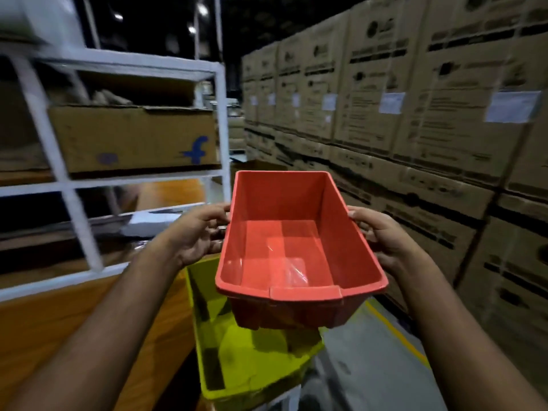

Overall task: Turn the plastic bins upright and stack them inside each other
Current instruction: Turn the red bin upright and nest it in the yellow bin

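Head-camera view: a person's left hand point(198, 232) and right hand point(382, 235) clasp the long side walls of an upright red bin point(296, 250), held in the air above a yellow bin point(255, 351). Its smooth, stiff plastic looks light and slightly slippery; the rolled rim seems the safest hold. Cardboard boxes point(415, 99) line the aisle.

A white metal rack point(221, 120) is standing on the left, carrying a cardboard box point(133, 137) with a blue mark. Stacked brown cartons point(415, 99) with white labels are lining the right. Ceiling lamps point(202, 8) are glowing overhead, and a yellow line point(397, 333) is crossing the grey floor point(370, 366).
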### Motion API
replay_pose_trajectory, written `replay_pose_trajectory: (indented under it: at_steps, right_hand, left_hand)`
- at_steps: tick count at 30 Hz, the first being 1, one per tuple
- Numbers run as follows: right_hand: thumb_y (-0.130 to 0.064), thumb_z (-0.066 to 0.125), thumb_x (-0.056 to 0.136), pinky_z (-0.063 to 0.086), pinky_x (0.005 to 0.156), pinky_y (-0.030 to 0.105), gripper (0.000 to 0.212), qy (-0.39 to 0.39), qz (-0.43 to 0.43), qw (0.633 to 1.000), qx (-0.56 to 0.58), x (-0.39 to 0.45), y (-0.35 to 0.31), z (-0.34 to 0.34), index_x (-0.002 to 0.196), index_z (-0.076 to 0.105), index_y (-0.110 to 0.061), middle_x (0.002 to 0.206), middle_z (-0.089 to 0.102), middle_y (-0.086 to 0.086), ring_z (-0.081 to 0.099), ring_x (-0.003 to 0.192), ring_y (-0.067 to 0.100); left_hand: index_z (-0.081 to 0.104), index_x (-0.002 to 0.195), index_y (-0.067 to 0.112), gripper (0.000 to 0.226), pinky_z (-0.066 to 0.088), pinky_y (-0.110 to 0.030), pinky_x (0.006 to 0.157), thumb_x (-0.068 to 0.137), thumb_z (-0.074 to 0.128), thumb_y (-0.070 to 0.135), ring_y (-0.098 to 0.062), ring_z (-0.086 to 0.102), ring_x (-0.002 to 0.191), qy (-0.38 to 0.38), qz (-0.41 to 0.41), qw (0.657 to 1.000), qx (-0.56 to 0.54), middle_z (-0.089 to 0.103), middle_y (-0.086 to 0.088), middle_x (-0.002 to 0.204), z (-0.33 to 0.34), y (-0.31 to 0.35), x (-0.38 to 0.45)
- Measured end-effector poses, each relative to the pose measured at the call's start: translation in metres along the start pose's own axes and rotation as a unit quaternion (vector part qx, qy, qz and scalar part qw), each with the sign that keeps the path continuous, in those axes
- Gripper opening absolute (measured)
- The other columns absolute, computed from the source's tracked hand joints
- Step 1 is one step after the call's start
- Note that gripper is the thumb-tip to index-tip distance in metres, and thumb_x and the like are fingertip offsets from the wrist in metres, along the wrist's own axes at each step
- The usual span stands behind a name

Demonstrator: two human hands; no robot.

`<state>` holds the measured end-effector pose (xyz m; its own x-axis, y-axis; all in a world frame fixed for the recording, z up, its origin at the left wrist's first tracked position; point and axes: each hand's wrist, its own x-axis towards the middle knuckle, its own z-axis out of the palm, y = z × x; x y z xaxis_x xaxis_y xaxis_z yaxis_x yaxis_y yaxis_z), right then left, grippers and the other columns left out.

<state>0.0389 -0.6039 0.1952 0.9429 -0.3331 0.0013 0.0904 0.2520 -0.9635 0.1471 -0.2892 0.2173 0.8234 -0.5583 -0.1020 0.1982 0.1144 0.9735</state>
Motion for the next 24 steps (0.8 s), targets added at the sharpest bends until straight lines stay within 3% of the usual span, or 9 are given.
replay_pose_trajectory:
  at_steps: [3,5,7,9,15,19,24]
  right_hand:
    - [-0.016,0.068,0.074,0.053,0.065,0.024,0.052,-0.052,0.030,0.998,0.003,0.030,0.010,0.014,0.124,0.065,-0.003,0.106,0.066,0.016,0.058,0.078,0.019]
    - [-0.017,0.071,0.073,0.052,0.069,0.026,0.055,-0.094,0.051,0.994,0.013,0.038,0.015,0.021,0.125,0.065,-0.003,0.108,0.063,0.019,0.053,0.079,0.021]
    - [-0.022,0.082,0.064,0.041,0.075,0.027,0.063,-0.145,0.074,0.987,0.014,0.044,0.024,0.028,0.122,0.067,-0.005,0.113,0.049,0.021,0.044,0.077,0.022]
    - [-0.025,0.085,0.058,0.033,0.072,0.027,0.062,-0.177,0.082,0.981,0.013,0.048,0.031,0.031,0.116,0.072,-0.007,0.116,0.040,0.018,0.038,0.075,0.020]
    - [-0.017,0.066,0.083,0.051,0.057,0.023,0.039,-0.185,0.109,0.976,0.022,0.052,0.054,0.037,0.120,0.069,-0.007,0.107,0.057,0.019,0.052,0.069,0.017]
    - [-0.021,0.078,0.066,0.046,0.061,0.025,0.052,-0.188,0.123,0.974,-0.001,0.053,0.068,0.041,0.116,0.072,-0.007,0.105,0.053,0.017,0.044,0.069,0.017]
    - [-0.003,0.054,0.092,0.050,0.043,0.021,0.031,-0.163,0.121,0.979,-0.015,0.050,0.086,0.046,0.120,0.066,0.002,0.090,0.062,0.018,0.060,0.054,0.012]
  left_hand:
    - [0.067,0.120,0.021,0.053,0.052,-0.022,0.053,0.070,0.051,0.010,-0.009,0.048,0.071,0.044,0.005,0.999,-0.001,0.055,0.001,0.090,-0.017,-0.005,-0.009]
    - [0.064,0.117,0.023,0.050,0.051,-0.020,0.054,0.070,0.051,0.010,-0.009,0.043,0.070,0.058,0.004,0.998,-0.006,0.050,0.002,0.087,-0.022,-0.010,-0.017]
    - [0.066,0.113,0.020,0.042,0.051,-0.020,0.052,0.080,0.046,0.005,-0.008,0.048,0.069,0.090,0.005,0.996,-0.009,0.054,0.002,0.083,-0.026,-0.015,-0.026]
    - [0.070,0.107,0.019,0.039,0.051,-0.021,0.050,0.082,0.044,0.004,-0.009,0.056,0.069,0.112,0.003,0.994,-0.007,0.060,0.001,0.084,-0.029,-0.021,-0.035]
    - [0.066,0.112,0.019,0.040,0.053,-0.022,0.054,0.084,0.043,0.003,-0.010,0.058,0.075,0.146,-0.012,0.989,-0.004,0.061,0.000,0.091,-0.032,-0.045,-0.055]
    - [0.065,0.118,0.018,0.043,0.053,-0.022,0.052,0.084,0.042,0.004,-0.010,0.056,0.074,0.150,-0.027,0.988,-0.023,0.061,0.000,0.089,-0.038,-0.058,-0.063]
    - [0.059,0.129,0.009,0.048,0.055,-0.026,0.054,0.083,0.046,0.004,-0.013,0.060,0.077,0.177,-0.044,0.982,-0.037,0.062,-0.003,0.094,-0.045,-0.078,-0.064]
